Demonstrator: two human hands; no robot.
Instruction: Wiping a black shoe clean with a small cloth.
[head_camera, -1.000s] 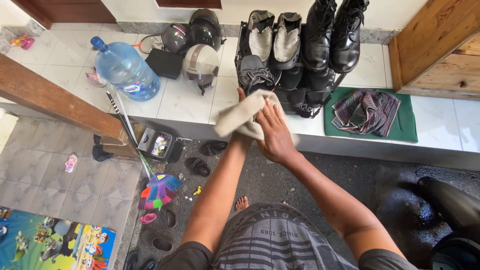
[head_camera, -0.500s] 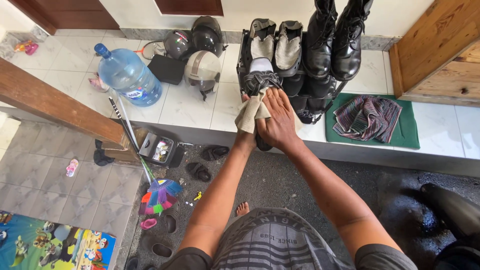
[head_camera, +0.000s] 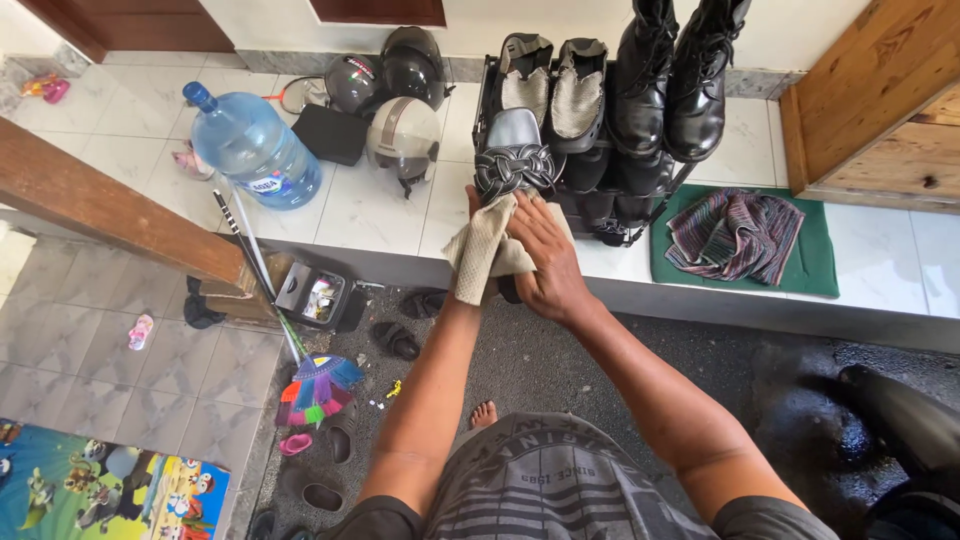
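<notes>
White-tiled raised step (head_camera: 380, 215) w/ grey edge runs across the top of our view, dark rough ground below it, pale floor tiles at left. On the step, toward the back wall, stands a black shoe rack (head_camera: 585, 195). It holds a pair of grey slip-ons (head_camera: 548, 88) on top at its left end, tall black boots (head_camera: 672, 80) at its right end, more dark shoes on lower tiers (hard to tell apart).

Our left hand (head_camera: 478, 215) is mostly hidden under a beige cloth (head_camera: 482, 250); it seems to hold a dark sandal (head_camera: 514, 160) w/ braided strap from below, but we can't tell the grip. Sandal sits at the rack's front left corner, toe pointing away from us. Our right hand (head_camera: 545, 260) lies flat, fingers spread, pressing the cloth against the sandal's near end; the cloth hangs down past the step's front edge.

Left of the rack on the step: three helmets (head_camera: 400, 95), a black case (head_camera: 330, 130), a big blue water jug (head_camera: 252, 145) on its side, looks partly full. Right of the rack: green mat (head_camera: 815, 260) w/ striped rag (head_camera: 735, 222) on it.

Below the step's front edge: a small open black bin (head_camera: 312, 295) w/ bits of rubbish inside, a colourful broom (head_camera: 315, 385), loose sandals (head_camera: 400, 335) nearby.
</notes>
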